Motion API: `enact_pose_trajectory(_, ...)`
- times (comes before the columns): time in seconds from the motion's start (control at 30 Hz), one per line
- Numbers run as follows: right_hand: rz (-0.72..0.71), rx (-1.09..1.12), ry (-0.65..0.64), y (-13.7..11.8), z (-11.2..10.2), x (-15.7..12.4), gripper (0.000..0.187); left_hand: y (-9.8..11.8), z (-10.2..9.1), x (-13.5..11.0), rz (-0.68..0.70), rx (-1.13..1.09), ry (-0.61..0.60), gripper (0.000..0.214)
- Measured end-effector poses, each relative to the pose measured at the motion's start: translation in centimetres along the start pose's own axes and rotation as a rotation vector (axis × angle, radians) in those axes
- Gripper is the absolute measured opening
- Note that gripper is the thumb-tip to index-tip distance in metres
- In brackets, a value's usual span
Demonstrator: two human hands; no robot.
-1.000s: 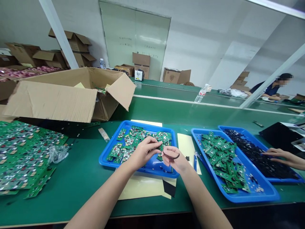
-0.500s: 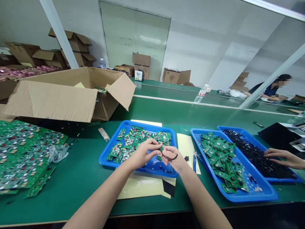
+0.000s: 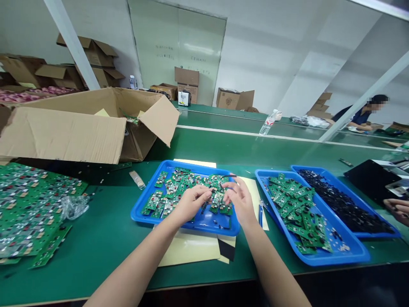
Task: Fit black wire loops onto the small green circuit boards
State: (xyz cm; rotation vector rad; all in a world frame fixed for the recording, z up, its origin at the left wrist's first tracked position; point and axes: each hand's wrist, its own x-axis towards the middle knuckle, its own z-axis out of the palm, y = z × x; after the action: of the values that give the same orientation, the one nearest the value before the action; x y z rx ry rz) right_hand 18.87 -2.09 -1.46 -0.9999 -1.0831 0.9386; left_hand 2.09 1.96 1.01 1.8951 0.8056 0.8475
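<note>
My left hand [image 3: 194, 201] is closed in a pinch over the blue tray [image 3: 137, 213] of small green circuit boards [image 3: 183, 183]. What its thumb and fingertips hold is too small and covered to name; a thin dark piece [image 3: 203, 207] shows just below them. My right hand [image 3: 239, 200] is at the tray's right side, fingers curled around a thin, dark, curved tool [image 3: 228, 175] whose exact kind is unclear. The tool's bent end points down toward the boards. A gap separates the two hands.
Right of me stand a blue tray of long green boards [image 3: 287, 196] and another of black parts [image 3: 341, 200]. Blue-handled pliers [image 3: 261, 215] lie between trays. A co-worker's hand [image 3: 398, 209] is at far right. Board panels [image 3: 28, 213] and an open carton [image 3: 64, 136] occupy the left.
My right hand has moved away from my left, turning the dark tool upward. My left hand has shifted slightly left. The co-worker's hand has left the black parts, moving right.
</note>
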Motion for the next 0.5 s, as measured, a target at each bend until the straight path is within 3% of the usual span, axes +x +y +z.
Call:
enact_pose_trajectory(0.07, 0.01, 0.015, -0.054, 0.0, 0.3, -0.2, 0.047, 0.3, 0.3, -0.1, -0.019, -0.083, -0.046, 0.037)
enact_pose_trajectory(0.17, 0.048, 0.003, -0.11, 0.2, 1.1, -0.5, 0.048, 0.7, 1.1, -0.4, -0.103, -0.218, -0.055, 0.037)
enact_pose_trajectory(0.33, 0.142, 0.049, -0.039, 0.3, 1.0, -0.3, 0.049, 0.3, 2.4, -0.7, -0.278, -0.404, -0.105, 0.037)
enact_pose_trajectory(0.4, 0.135, 0.019, 0.019, 0.1, 0.0, 0.3, 0.05, -0.1, 2.4, -0.7, -0.252, -0.31, -0.097, 0.038)
enact_pose_trajectory(0.5, 0.017, -0.145, 0.183, -0.5, -3.0, 1.3, 0.056, -0.8, 1.4, -0.5, -0.162, 0.119, 0.021, 0.038)
